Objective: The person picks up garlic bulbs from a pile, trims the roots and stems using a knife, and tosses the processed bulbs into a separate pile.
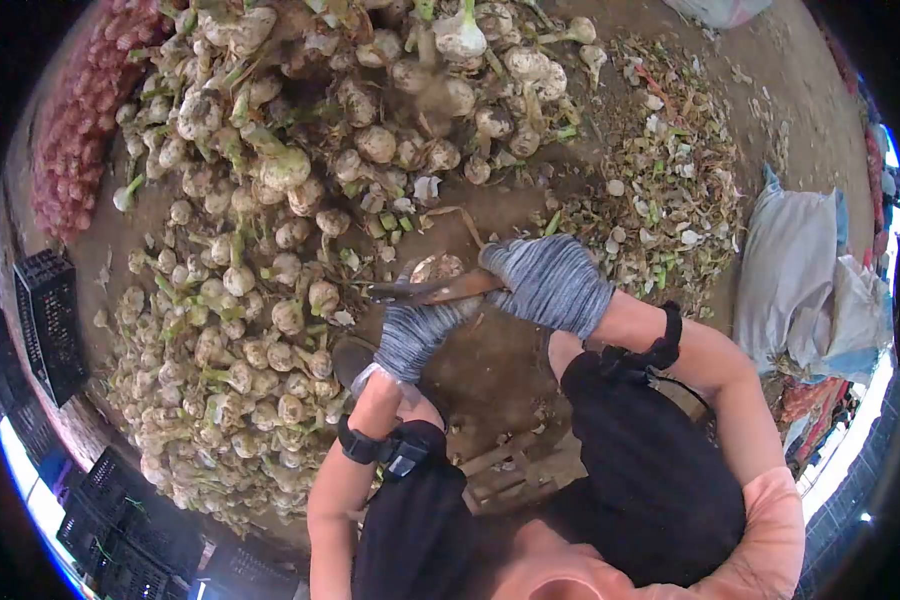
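My left hand (420, 330), in a grey knitted glove, is closed around a garlic bulb (438, 268) whose pale, dirt-marked top shows above the fingers. A long dry stalk (462, 214) rises beside the bulb. In the same kind of glove, my right hand (550, 280) is wrapped round a knife (460, 289) with a rusty brown length and a dark end pointing left. The knife lies across the near side of the bulb, over my left fingers. Right beyond both hands spreads a big heap of garlic bulbs (290, 315) with cut stems.
Dry skins and stem trimmings (670, 190) litter the ground at right. White sacks (790, 270) stand beyond them. A red mesh sack (95, 120) of bulbs is at upper left. Black plastic crates (50, 320) line the left side. My knees flank the work area.
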`<state>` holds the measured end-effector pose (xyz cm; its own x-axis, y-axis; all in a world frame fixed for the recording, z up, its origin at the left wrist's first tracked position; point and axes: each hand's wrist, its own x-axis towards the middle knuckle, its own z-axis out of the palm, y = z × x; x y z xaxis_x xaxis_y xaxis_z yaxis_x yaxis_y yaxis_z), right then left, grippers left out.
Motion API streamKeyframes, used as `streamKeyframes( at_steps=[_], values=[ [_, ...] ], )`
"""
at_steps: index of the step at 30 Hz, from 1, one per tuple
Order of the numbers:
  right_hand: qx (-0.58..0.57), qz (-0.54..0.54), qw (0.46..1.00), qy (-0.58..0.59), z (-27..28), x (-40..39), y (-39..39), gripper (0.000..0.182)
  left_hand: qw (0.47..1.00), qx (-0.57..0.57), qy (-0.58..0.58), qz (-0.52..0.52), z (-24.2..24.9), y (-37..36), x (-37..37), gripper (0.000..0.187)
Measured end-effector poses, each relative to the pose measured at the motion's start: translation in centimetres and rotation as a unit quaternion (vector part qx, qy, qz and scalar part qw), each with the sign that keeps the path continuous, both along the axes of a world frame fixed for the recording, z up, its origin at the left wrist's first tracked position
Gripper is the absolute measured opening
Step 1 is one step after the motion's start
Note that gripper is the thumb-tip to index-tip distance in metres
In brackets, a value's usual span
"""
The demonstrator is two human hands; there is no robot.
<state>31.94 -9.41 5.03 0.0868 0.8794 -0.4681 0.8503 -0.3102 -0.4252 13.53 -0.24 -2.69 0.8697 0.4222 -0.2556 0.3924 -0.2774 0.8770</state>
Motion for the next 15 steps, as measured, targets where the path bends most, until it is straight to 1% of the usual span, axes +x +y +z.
streamKeyframes(
  at_steps=[1,2,4,5,7,8,10,12,13,14,15],
  values=[
    [0.038,0.006,0.999,0.001,-0.2,0.0,-0.1,0.038,0.994,-0.080,0.038,0.071,0.2,-0.2,0.1,0.051],
    [0.038,0.004,0.999,0.001,0.1,0.0,-0.1,0.038,0.994,-0.080,0.038,0.069,-0.1,-0.4,-0.2,0.051],
    [0.014,0.030,0.999,0.012,0.9,0.2,-0.1,0.038,0.988,-0.114,-0.063,0.083,-1.2,-0.8,-0.5,0.047],
    [0.013,0.028,0.999,0.011,0.3,0.3,-0.5,0.038,0.988,-0.116,-0.064,0.081,-0.7,-0.7,0.0,0.047],
    [0.064,-0.005,0.998,-0.021,-1.7,0.5,-1.3,0.028,0.985,-0.153,0.025,0.078,0.7,-0.5,1.3,0.049],
    [0.054,-0.019,0.998,-0.024,-1.3,0.4,-1.2,0.027,0.985,-0.153,0.025,0.077,0.4,-0.7,1.3,0.049],
    [0.067,-0.003,0.997,-0.026,-1.1,0.5,-1.1,0.026,0.997,-0.017,-0.033,0.075,-0.6,-1.2,1.3,0.047],
    [0.078,0.013,0.997,-0.026,-1.7,0.9,-1.6,0.026,0.996,-0.041,-0.026,0.074,1.4,-0.7,1.9,0.046],
    [0.011,0.003,0.999,-0.046,-2.8,1.8,-2.2,0.024,0.995,-0.063,-0.019,0.075,2.8,-0.4,2.2,0.045],
    [-0.054,-0.008,0.996,-0.067,-3.5,3.0,-2.6,0.023,0.985,-0.131,-0.048,0.106,4.4,-0.2,2.1,0.045],
    [-0.064,-0.087,0.993,-0.044,-3.7,5.5,-3.6,0.023,0.968,-0.197,-0.077,0.135,5.8,-0.2,1.8,0.044]
  ],
)
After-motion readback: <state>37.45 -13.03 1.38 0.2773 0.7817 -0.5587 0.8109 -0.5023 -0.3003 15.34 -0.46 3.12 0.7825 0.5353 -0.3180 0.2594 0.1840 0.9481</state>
